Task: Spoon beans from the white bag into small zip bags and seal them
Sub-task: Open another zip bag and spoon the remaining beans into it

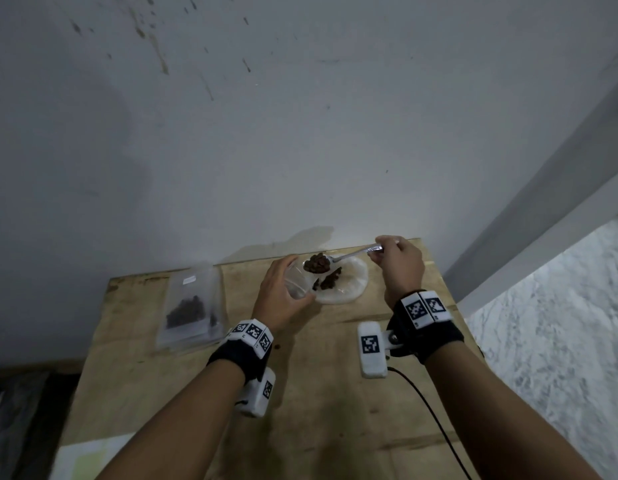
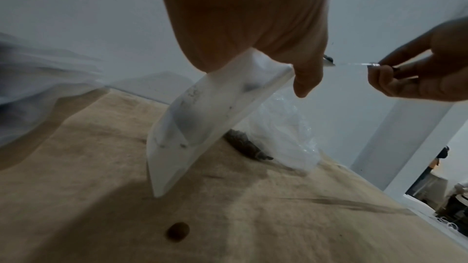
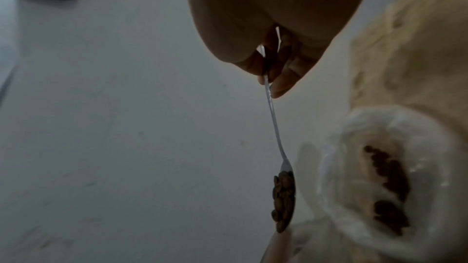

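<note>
My left hand (image 1: 283, 292) holds a small clear zip bag (image 1: 299, 282) by its mouth, above the table; in the left wrist view the zip bag (image 2: 202, 119) hangs tilted and looks empty. My right hand (image 1: 397, 261) pinches the handle of a metal spoon (image 1: 349, 255). The spoon's bowl, heaped with brown beans (image 1: 316, 263), hovers at the zip bag's mouth. The white bag (image 1: 349, 282) lies open on the table beneath, with beans (image 1: 330, 280) inside. In the right wrist view the spoon (image 3: 274, 127) carries beans (image 3: 283, 199) beside the white bag (image 3: 430, 177).
A stack of zip bags (image 1: 191, 306), the top one holding beans, lies at the left of the wooden table (image 1: 318, 393). One loose bean (image 2: 177, 231) lies on the table. A wall rises right behind the table; a black cable (image 1: 435, 420) trails near my right arm.
</note>
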Tool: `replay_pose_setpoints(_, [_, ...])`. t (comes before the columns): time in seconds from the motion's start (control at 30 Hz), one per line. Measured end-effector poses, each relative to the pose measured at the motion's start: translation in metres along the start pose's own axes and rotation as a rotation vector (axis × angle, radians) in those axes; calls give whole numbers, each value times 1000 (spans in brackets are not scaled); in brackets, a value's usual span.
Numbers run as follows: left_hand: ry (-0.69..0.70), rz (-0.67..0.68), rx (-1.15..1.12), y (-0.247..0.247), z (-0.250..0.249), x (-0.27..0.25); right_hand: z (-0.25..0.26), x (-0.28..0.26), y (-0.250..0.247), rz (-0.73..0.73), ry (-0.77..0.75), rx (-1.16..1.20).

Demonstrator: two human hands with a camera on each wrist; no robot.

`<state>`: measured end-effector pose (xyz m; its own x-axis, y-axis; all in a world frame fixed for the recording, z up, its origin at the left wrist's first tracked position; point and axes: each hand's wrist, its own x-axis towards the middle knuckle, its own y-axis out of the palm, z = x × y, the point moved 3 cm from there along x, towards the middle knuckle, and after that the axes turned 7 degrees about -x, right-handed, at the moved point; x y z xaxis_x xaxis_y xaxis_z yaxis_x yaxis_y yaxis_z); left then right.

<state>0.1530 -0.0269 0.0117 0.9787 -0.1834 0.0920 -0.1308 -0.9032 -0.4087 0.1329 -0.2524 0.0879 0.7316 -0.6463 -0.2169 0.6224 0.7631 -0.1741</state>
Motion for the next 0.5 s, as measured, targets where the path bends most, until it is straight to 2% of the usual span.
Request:
replay_pose_setpoints(0.17, [16, -45, -43, -2, -10, 2, 26, -22, 21, 63, -284, -179])
replay_pose_setpoints(0.33, [34, -93, -79, -9, -17, 3, 45, -45, 33, 319, -710, -325])
replay_pose_setpoints(0.4, [19, -104, -76, -13, -17, 1, 47, -46, 29, 350, -775, -299])
replay_pose_setpoints(0.5, [-23, -120, -77, -16, -13, -3, 45, -37, 12, 232, -754, -214])
